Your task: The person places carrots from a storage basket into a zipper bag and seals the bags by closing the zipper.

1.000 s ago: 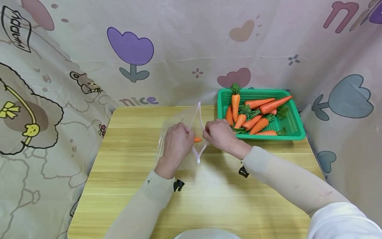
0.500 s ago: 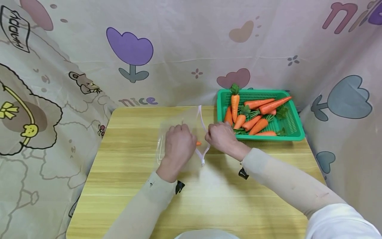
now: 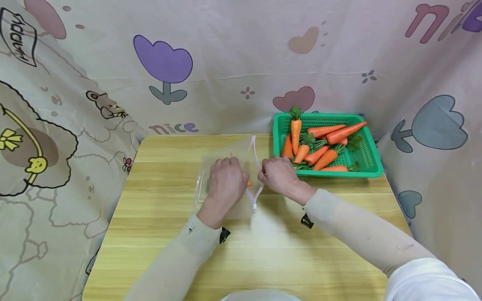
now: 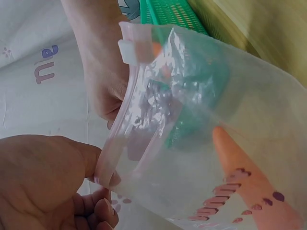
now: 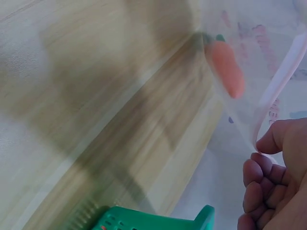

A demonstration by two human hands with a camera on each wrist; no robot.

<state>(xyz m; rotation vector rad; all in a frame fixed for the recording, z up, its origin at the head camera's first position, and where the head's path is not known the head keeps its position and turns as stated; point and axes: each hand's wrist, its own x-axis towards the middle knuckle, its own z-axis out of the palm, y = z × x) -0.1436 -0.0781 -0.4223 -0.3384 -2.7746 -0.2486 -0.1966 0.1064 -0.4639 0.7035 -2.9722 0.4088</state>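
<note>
A clear zip bag with a pinkish-white zip edge and a white slider is held with its mouth parted. My left hand pinches one side of that mouth between thumb and finger, as the left wrist view shows. The opposite side is pinched by my right hand, thumb against curled fingers in the right wrist view. Inside the bag lies one orange carrot with a bit of green at its top. In the head view the left hand hides most of this carrot.
At the back right of the wooden table stands a green plastic basket holding several carrots with leafy tops. It sits just beyond my right hand. A printed cloth hangs behind and on both sides.
Both hands keep their pinch on the bag. The bag's mouth has shifted slightly toward me, and less of the carrot's tip shows past the left hand.
</note>
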